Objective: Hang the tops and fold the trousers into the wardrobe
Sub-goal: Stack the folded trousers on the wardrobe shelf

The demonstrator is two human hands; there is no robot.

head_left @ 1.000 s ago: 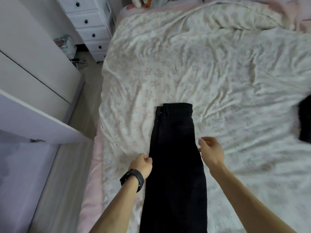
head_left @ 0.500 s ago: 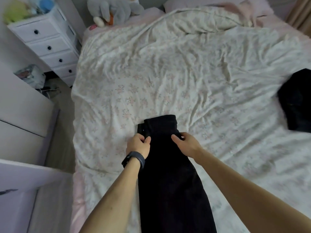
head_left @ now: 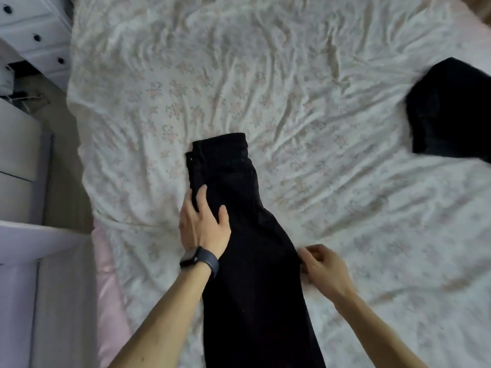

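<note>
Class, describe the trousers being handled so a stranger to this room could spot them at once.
On the floral bedsheet, near its left edge, lie long black trousers under the left hand. Unlike the compact dark garment at the right edge, they stretch lengthwise towards the viewer.

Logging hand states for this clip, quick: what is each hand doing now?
Left hand: open, pressing flat on the black trousers.
Right hand: closed, pinching the trousers' right edge.
</note>
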